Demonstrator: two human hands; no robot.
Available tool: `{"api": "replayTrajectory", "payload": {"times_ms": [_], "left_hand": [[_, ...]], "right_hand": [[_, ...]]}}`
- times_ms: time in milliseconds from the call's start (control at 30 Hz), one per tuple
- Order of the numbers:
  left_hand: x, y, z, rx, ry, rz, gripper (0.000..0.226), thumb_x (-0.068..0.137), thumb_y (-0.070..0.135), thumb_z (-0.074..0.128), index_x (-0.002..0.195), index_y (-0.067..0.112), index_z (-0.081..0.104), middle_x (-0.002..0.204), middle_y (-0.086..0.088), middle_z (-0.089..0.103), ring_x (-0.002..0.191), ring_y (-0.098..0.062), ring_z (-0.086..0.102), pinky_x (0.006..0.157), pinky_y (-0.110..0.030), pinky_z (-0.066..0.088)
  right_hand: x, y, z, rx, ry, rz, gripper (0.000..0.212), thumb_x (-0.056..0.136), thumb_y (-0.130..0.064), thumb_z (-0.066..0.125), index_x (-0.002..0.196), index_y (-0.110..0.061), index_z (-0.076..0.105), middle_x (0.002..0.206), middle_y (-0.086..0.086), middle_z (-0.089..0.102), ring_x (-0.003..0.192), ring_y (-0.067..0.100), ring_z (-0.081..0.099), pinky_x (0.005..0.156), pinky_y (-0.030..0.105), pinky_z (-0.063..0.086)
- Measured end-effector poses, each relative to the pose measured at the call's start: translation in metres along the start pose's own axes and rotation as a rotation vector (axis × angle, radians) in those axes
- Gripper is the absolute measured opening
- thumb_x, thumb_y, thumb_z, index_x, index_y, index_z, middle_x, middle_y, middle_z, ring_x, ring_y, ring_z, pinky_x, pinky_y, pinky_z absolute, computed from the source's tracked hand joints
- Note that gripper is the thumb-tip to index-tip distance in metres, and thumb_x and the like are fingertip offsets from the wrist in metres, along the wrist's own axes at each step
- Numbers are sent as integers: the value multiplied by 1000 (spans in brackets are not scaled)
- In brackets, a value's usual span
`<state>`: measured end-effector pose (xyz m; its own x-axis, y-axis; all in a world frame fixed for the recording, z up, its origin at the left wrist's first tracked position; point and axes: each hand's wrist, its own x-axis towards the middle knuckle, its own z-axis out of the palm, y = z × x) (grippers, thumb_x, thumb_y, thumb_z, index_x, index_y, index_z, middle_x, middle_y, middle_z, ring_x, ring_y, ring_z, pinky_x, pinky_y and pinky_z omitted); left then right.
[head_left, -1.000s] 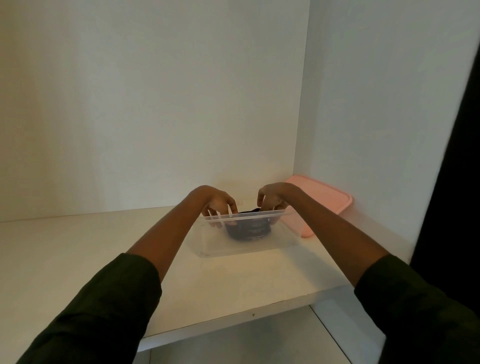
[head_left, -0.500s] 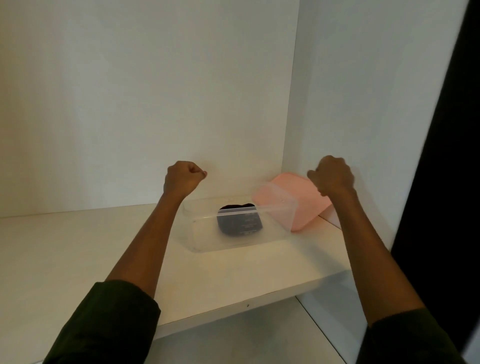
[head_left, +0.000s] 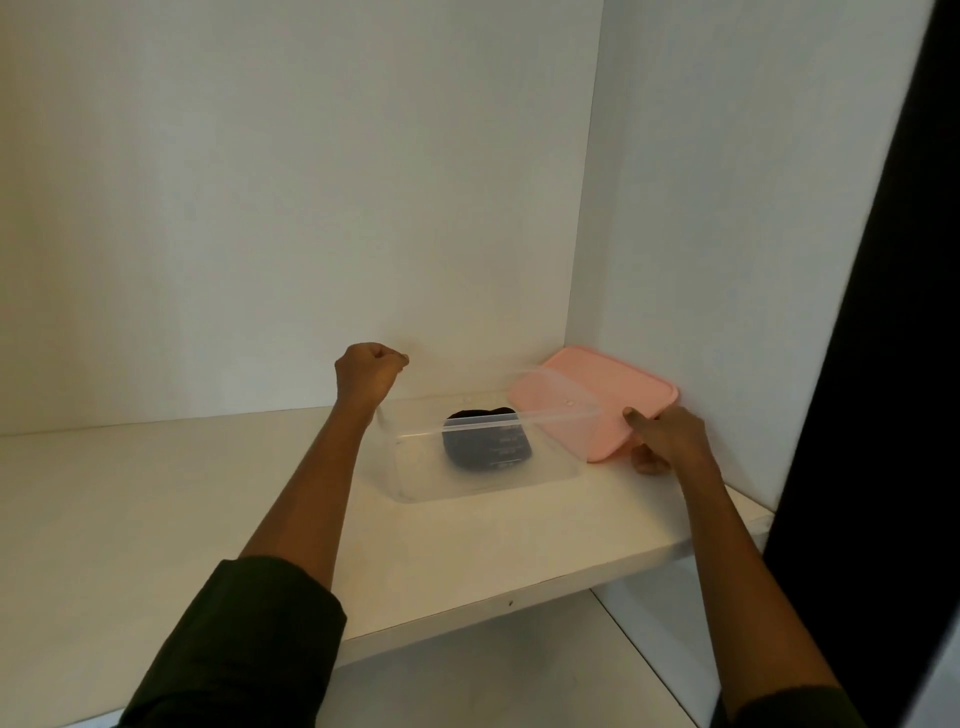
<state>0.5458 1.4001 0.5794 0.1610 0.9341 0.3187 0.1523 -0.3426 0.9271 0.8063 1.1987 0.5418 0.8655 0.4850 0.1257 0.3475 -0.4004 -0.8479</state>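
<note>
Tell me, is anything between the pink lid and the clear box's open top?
Nothing lies across the clear box; the dark item sits low inside. Only the left hand, a fist, hangs above its far left corner. The right hand grips the pink lid.

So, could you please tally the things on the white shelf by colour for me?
Clear: 1, the clear rectangular plastic container
Pink: 1, the pink rectangular plastic lid
Black: 1, the black folded item inside the container
Total: 3
</note>
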Motion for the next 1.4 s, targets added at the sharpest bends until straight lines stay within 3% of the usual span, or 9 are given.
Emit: {"api": "replayTrajectory", "payload": {"times_ms": [67,333,567,733,833,933,1100,1300,1400], "left_hand": [[-2,-1,-1,-37,-1,-26,22,84,14,64,98,-2,70,100,-15,69,96,-26,63,83,-27,47],[-6,-3,-4,-104,6,-62,14,83,13,65,92,3,70,99,-14,69,93,-22,61,85,-26,46],[-6,-5,-7,-108,-1,-65,20,84,13,65,98,0,70,106,-16,70,92,-21,60,89,-28,47],[-6,-5,-13,-155,-8,-82,23,86,17,63,100,-1,69,108,-18,70,103,-29,64,95,-34,49],[-8,-3,-16,-200,2,-105,29,93,25,54,102,1,67,107,-15,70,96,-25,63,92,-33,47],[-8,-1,-19,-238,22,-116,37,98,35,43,101,6,66,102,-10,68,93,-21,59,94,-34,47],[-9,5,-23,-226,35,-77,55,100,44,27,98,8,68,96,-3,66,90,-23,58,84,-33,38],[-4,9,-35,-145,59,-95,35,95,36,48,83,8,65,82,-4,65,61,-17,55,62,-26,43],[-5,6,-45,-121,38,-158,28,88,30,59,68,11,61,71,-3,63,53,-15,49,51,-23,39]], "right_hand": [[0,1,4,155,-29,30,37,91,-28,59,98,8,61,83,23,69,64,34,68,65,43,60],[-8,-20,14,315,138,-128,32,89,-10,58,120,1,57,113,19,64,97,41,65,75,53,58],[-13,-39,13,134,356,-473,22,92,-17,56,104,2,57,88,19,65,81,39,63,71,41,54],[-16,-62,-2,262,449,-600,27,92,-17,57,110,2,53,93,23,67,77,36,62,70,43,54],[-17,-79,-7,408,373,-573,34,93,-20,54,123,-4,45,99,14,65,91,32,62,84,53,54],[-15,-97,-9,530,265,-419,41,98,-22,45,136,-13,37,128,13,56,115,27,54,93,36,44],[-4,-111,3,414,19,-294,37,97,-22,43,133,-15,51,134,9,55,118,28,53,100,42,45],[-4,-112,21,323,-258,-119,33,97,-11,42,127,-3,54,108,15,55,74,19,52,59,29,45],[-3,-111,26,252,-325,-83,32,96,-8,43,126,1,52,107,15,52,70,16,49,53,26,43]]}}
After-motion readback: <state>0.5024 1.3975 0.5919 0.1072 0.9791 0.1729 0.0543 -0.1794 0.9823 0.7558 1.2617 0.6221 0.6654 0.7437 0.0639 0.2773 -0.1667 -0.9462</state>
